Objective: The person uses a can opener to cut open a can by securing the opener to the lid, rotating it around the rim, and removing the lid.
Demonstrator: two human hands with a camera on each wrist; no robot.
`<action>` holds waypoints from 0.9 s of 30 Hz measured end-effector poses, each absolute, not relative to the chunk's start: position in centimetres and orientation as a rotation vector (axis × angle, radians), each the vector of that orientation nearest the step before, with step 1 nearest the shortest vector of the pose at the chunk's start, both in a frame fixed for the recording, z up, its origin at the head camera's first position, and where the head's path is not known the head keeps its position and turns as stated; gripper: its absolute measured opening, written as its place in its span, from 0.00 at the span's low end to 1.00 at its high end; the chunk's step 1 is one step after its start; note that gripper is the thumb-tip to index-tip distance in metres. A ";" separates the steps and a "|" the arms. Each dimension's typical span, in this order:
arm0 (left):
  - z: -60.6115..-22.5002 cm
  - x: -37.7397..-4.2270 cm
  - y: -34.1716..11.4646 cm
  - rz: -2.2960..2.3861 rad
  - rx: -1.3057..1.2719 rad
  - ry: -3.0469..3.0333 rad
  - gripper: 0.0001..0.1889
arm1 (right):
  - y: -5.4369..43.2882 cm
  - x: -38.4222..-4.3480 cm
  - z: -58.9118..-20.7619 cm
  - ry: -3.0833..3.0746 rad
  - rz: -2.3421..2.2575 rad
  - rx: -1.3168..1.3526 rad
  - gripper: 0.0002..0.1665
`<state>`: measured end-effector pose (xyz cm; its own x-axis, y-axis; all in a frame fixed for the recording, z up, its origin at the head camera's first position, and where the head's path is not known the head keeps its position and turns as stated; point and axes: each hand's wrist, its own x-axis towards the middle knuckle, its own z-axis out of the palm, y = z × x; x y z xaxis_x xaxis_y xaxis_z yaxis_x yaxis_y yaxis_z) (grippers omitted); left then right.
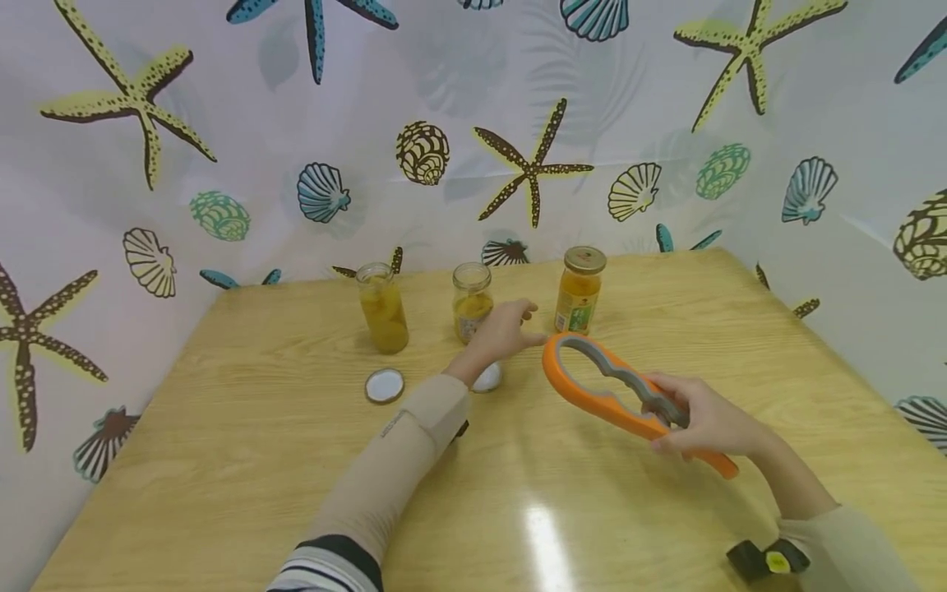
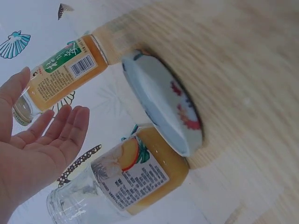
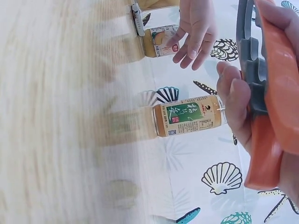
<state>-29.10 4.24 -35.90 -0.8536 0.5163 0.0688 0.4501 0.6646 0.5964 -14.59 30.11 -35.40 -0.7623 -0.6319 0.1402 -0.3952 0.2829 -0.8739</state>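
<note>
My right hand (image 1: 699, 419) grips an orange and grey jar opener (image 1: 592, 401) by its handles, held above the table with its looped end toward the back. My left hand (image 1: 503, 329) reaches forward, fingers loosely bent and holding nothing. Just beyond it stands a closed jar (image 1: 579, 296) of orange fruit with a gold lid and green label. In the left wrist view that jar (image 2: 65, 74) appears between thumb and fingers. Beside the left hand is a lidless jar (image 1: 472, 304) of yellow fruit. A loose lid (image 1: 488, 376) lies before it, partly hidden by my wrist.
Farther left stands a taller lidless jar (image 1: 385, 316) of yellow fruit in liquid. Its near side has another loose lid (image 1: 385, 385), white inside facing up. The wooden table (image 1: 244, 460) meets a cloth (image 1: 444, 222) printed with shells and starfish at the back and sides.
</note>
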 end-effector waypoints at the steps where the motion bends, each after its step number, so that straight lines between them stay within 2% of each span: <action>1: -35.9 -29.2 4.4 0.995 0.778 2.747 0.31 | 30.2 -14.6 -35.4 2.316 -1.475 -0.947 0.35; 9: -35.4 -30.3 6.3 1.312 0.620 2.619 0.39 | 30.4 -14.5 -35.6 2.336 -1.467 -0.977 0.30; 18: -35.4 -31.1 8.2 1.478 0.505 2.608 0.39 | 30.0 -14.5 -36.1 2.413 -1.433 -0.975 0.32; 27: -35.6 -31.2 10.2 1.591 0.457 2.531 0.39 | 29.7 -14.6 -35.8 2.431 -1.431 -1.020 0.29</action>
<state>-31.22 10.17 -35.60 -0.9475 0.3139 0.0604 0.1906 0.4031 0.8951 -14.64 29.74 -35.80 -0.7598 -0.6159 0.2083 -0.4811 0.3170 -0.8174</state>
